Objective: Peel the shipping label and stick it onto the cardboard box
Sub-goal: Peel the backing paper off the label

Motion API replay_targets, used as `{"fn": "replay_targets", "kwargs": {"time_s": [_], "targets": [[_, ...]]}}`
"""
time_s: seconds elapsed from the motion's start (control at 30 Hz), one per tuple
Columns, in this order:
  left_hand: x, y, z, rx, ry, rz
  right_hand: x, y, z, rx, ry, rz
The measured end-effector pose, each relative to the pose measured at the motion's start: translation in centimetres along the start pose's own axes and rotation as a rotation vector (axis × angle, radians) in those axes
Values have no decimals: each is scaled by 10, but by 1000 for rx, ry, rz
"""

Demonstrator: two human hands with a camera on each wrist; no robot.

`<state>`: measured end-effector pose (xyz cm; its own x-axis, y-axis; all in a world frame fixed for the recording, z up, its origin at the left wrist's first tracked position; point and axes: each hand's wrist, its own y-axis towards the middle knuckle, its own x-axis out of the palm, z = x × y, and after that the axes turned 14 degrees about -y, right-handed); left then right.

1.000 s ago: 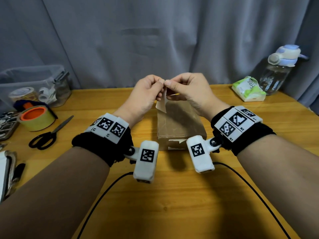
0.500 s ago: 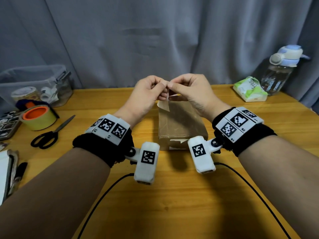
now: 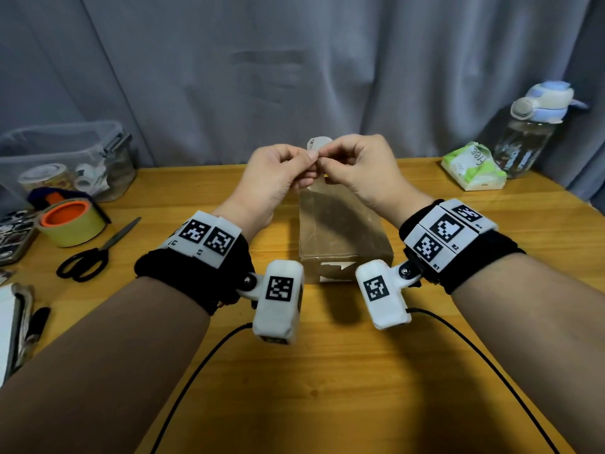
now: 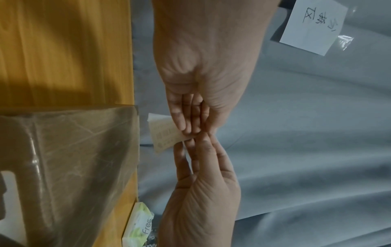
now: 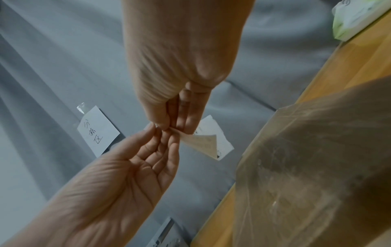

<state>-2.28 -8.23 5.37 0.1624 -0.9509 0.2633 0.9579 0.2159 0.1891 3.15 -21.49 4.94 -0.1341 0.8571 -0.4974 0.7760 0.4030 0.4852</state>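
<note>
Label [image 3: 318, 143] edge pinched between hands, above box [image 3: 340, 224] far edge.

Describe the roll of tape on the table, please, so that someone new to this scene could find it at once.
Start at the wooden table and look to its far left, in front of the clear plastic bin. The roll of tape lies flat there, just behind the black-handled scissors. Its bright orange core inside a yellow band sets it apart from everything nearby.

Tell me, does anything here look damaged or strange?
Yes. The cardboard box has a torn white patch on its near side, as if an old sticker was ripped off. Nothing else stands out.
</note>
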Motion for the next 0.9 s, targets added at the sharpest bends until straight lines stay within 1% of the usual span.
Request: {"fn": "replay_targets", "kwargs": {"time_s": [0.23, 0.37, 0.47, 0.6, 0.73, 0.9], "targets": [[0, -2, -1, 13, 40, 22, 0, -3, -2, 4, 13, -24], [0, -3, -1, 53, 81, 25, -1, -7, -4, 50, 130, -49], [-1, -5, 0, 74, 107, -4, -4, -8, -6, 134, 261, -80], [-1, -7, 4, 120, 187, -69, -7, -9, -7, 193, 331, -135], [-4, -8, 9, 177, 338, -143, -10, -8, -8, 224, 362, -153], [-4, -10, 12, 245, 500, -180, -11, -9, -8, 231, 359, -162]]}}
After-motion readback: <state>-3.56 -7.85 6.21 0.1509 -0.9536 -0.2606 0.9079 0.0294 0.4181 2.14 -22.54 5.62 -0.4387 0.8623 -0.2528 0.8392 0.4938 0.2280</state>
